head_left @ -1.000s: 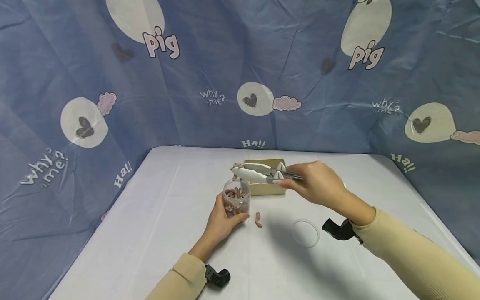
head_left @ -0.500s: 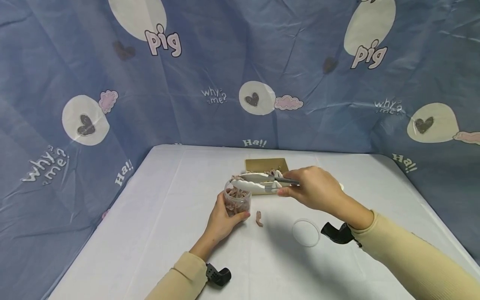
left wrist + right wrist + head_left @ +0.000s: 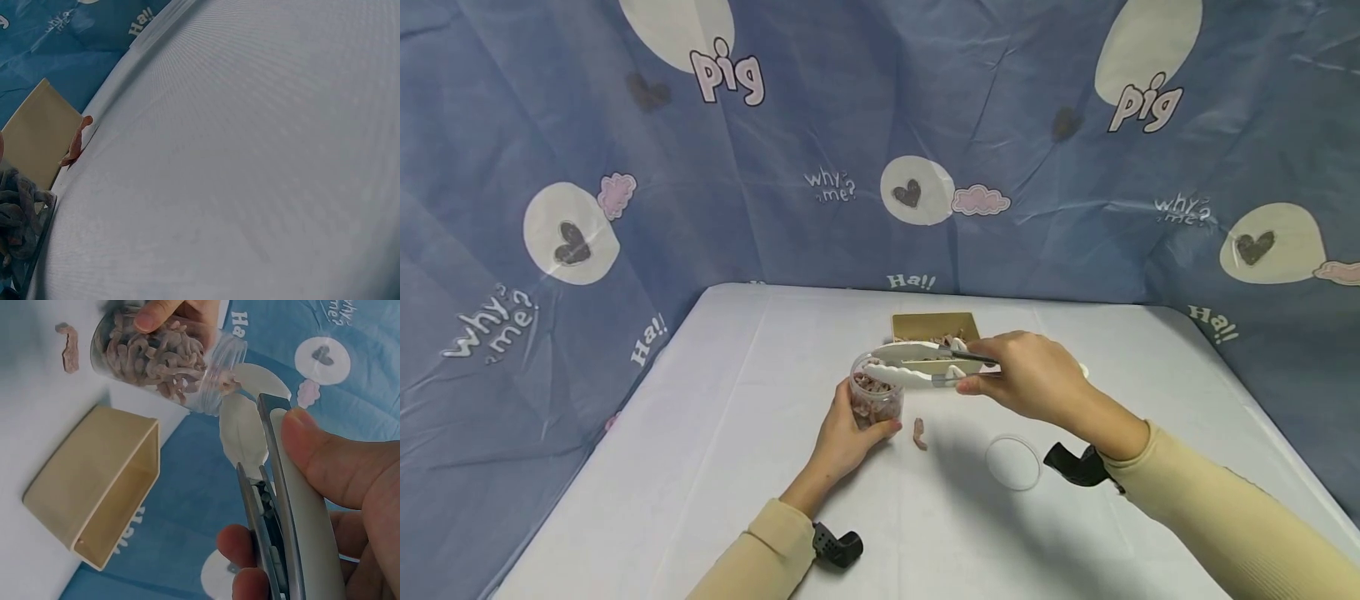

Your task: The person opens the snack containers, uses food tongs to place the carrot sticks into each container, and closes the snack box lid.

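Observation:
My left hand (image 3: 842, 437) grips a clear plastic jar (image 3: 887, 408) around its side. Packed in the jar are curled, pinkish-brown strips (image 3: 162, 359) that look like dried meat or pickled pieces. In my right hand (image 3: 1033, 371) I hold metal tongs (image 3: 300, 525) with white scalloped tips. Those tips reach the jar's mouth, slightly spread, with a strip (image 3: 229, 382) beside them in the right wrist view. One loose strip (image 3: 919, 434) lies on the table right of the jar. The left wrist view catches just the jar's edge.
Behind the jar sits a tan rectangular box (image 3: 934, 367) with more strips inside. A thin, pale ring-shaped lid (image 3: 1018, 490) lies on the white tablecloth (image 3: 700, 467) to the right. A small white item (image 3: 1083, 370) shows partly behind my right wrist. Blue patterned cloth (image 3: 820, 242) hangs behind.
The tongs have come down from above the jar to its mouth. The strip their tips gripped is no longer visible between them in the head view. The left hand keeps its hold.

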Demonstrator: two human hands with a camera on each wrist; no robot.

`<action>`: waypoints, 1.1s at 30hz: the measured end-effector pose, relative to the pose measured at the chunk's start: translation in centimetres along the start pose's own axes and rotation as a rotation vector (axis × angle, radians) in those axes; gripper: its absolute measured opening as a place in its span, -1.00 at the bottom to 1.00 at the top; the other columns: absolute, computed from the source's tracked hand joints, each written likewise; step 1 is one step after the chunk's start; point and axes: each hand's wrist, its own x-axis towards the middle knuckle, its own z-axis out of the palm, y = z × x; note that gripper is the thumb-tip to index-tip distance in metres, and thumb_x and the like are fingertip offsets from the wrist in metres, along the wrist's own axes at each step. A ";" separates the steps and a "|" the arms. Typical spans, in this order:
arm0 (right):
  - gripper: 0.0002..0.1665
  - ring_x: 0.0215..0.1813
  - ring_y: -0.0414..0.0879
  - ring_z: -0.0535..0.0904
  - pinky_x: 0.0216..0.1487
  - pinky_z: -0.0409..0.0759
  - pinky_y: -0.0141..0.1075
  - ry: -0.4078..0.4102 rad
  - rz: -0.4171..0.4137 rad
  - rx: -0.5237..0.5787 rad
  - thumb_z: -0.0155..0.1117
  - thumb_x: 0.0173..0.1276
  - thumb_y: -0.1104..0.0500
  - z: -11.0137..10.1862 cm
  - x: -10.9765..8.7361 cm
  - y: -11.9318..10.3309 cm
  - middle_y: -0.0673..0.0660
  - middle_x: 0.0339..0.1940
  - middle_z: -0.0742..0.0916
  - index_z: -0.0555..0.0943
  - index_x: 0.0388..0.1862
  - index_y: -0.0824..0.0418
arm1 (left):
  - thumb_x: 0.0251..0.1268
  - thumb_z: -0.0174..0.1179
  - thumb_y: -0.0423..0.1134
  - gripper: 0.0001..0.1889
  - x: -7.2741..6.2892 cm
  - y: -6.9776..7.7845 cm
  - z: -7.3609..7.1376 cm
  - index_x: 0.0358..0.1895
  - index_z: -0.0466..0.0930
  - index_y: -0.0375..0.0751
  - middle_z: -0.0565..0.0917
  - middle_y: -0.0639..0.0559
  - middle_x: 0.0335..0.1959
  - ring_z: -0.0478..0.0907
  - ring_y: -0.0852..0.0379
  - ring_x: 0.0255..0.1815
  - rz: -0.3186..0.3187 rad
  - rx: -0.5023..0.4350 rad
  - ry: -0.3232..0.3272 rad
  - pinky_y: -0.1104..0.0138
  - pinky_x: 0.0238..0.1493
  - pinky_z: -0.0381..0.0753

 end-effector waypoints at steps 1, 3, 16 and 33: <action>-0.45 -0.05 0.08 0.74 -0.21 0.69 -0.01 0.000 0.003 0.000 0.44 0.20 -0.17 0.0 0.0 0.0 0.10 -0.10 0.81 0.71 0.03 0.16 | 0.06 0.47 0.05 0.00 0.0 0.0 0.0 0.46 0.05 -0.23 0.43 -0.24 0.35 0.34 -0.23 0.44 0.001 -0.003 0.000 -0.13 0.45 0.26; -0.44 -0.03 0.09 0.73 -0.21 0.68 0.00 0.004 0.004 -0.002 0.44 0.19 -0.17 -0.1 0.0 0.0 0.11 -0.10 0.81 0.71 0.03 0.16 | 0.06 0.47 0.05 0.00 0.0 0.0 0.0 0.46 0.05 -0.22 0.43 -0.24 0.34 0.34 -0.23 0.43 -0.002 -0.005 0.001 -0.13 0.45 0.26; -0.39 -0.05 0.10 0.72 -0.10 0.66 0.01 0.067 0.014 0.065 0.43 0.23 -0.13 0.5 -0.8 1.5 0.20 -0.02 0.79 0.65 0.13 0.22 | 0.07 0.47 0.04 0.00 -0.2 0.3 0.0 0.47 0.03 -0.21 0.42 -0.28 0.34 0.35 -0.24 0.42 -0.027 -0.014 -0.001 -0.12 0.45 0.26; -0.31 -0.42 -0.07 0.53 -0.38 0.45 -0.18 0.124 0.378 0.176 0.31 0.33 -0.18 3.8 -6.4 8.1 0.18 -0.43 0.67 0.53 0.14 0.37 | 0.06 0.47 0.07 0.02 -0.1 0.2 0.0 0.48 0.03 -0.23 0.43 -0.31 0.34 0.36 -0.25 0.42 -0.010 -0.007 0.004 -0.14 0.42 0.30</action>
